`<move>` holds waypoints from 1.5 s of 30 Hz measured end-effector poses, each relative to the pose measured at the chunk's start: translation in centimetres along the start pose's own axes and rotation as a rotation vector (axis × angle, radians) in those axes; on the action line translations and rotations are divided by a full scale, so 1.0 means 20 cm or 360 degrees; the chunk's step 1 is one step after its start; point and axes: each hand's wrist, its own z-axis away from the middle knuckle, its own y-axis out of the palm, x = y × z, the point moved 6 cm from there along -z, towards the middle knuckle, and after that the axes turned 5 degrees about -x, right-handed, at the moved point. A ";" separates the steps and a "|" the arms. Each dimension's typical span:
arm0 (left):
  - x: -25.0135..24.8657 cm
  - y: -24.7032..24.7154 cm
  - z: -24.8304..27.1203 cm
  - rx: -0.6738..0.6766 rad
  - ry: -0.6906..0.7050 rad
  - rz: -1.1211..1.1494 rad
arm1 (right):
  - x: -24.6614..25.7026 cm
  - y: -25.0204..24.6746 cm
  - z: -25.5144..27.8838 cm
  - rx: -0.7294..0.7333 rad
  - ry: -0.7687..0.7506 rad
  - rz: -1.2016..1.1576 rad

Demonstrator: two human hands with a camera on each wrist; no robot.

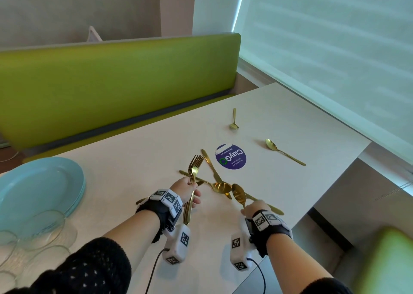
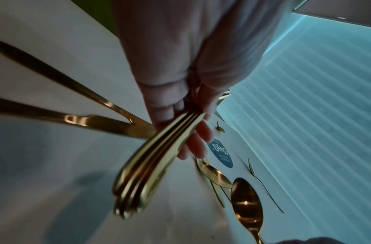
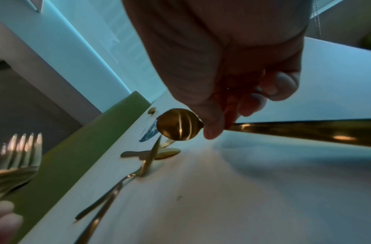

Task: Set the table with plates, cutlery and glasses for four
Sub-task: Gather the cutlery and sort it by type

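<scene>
We see the left hand (image 1: 187, 187) closed round a bundle of gold metal forks (image 1: 192, 182), handles stacked together and pointing back toward the wrist, tines fanned up and away over the white counter (image 1: 290, 114). The right hand (image 1: 253, 207) pinches the neck of a gold metal spoon (image 1: 238, 196), its bowl raised and tipped toward the left hand, its handle running back under the palm.

Between and just beyond the two hands lies a loose heap: another gold spoon (image 1: 221, 187) and a few gold knives (image 1: 211, 166) crossing one another, their long axes roughly pointing away from us toward the purple round sticker (image 1: 230, 157). How many knives are in that tangle we cannot say for sure. Farther off, well apart from the heap, a large gold spoon (image 1: 283, 151) lies aslant near the right edge, and a small gold spoon (image 1: 234, 120) beyond the sticker.

The stack of pale blue plates (image 1: 40, 186) and clear glass bowls or glasses (image 1: 33, 233) sits at the near left, not yet shared out.

We judge the sorting of cutlery to be under way. The heap spoon lies nearer the right hand, just ahead and to its left, handle trailing leftward, so that hand is the natural one to gather it.
</scene>
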 end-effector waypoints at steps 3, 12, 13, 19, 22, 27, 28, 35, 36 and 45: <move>-0.02 0.00 0.00 0.0014 0.0008 0.0013 | 0.12 -0.06 0.03 -0.0164 -0.0066 0.0127; -0.06 0.01 0.03 0.0149 0.0045 0.0144 | 0.44 0.07 0.16 0.0373 -0.0205 -0.0952; -0.07 0.01 0.03 0.0178 0.0063 0.0138 | 0.46 0.10 0.18 0.0450 -0.0237 -0.1024; -0.07 -0.04 0.03 0.0285 0.0064 0.0202 | 0.56 0.17 0.25 0.0615 -0.0314 -0.0995; -0.06 -0.06 0.02 0.0304 0.0044 0.0177 | 0.58 0.17 0.21 0.0531 -0.0345 -0.0903; -0.06 -0.09 0.01 0.0287 0.0047 0.0179 | 0.64 0.17 0.20 0.0423 -0.0439 -0.0815; -0.06 -0.10 0.00 0.0266 0.0055 0.0179 | 0.65 0.18 0.19 0.0415 -0.0453 -0.0803; -0.08 -0.21 -0.06 0.0091 0.0050 0.0127 | 0.76 0.07 0.10 0.0064 -0.0747 -0.0272; -0.08 -0.22 -0.06 0.0071 0.0034 0.0151 | 0.76 0.06 0.07 -0.0035 -0.0774 -0.0109; -0.05 -0.33 -0.12 -0.0068 0.0008 0.0097 | 0.69 0.21 -0.11 -0.0218 -0.0772 0.0616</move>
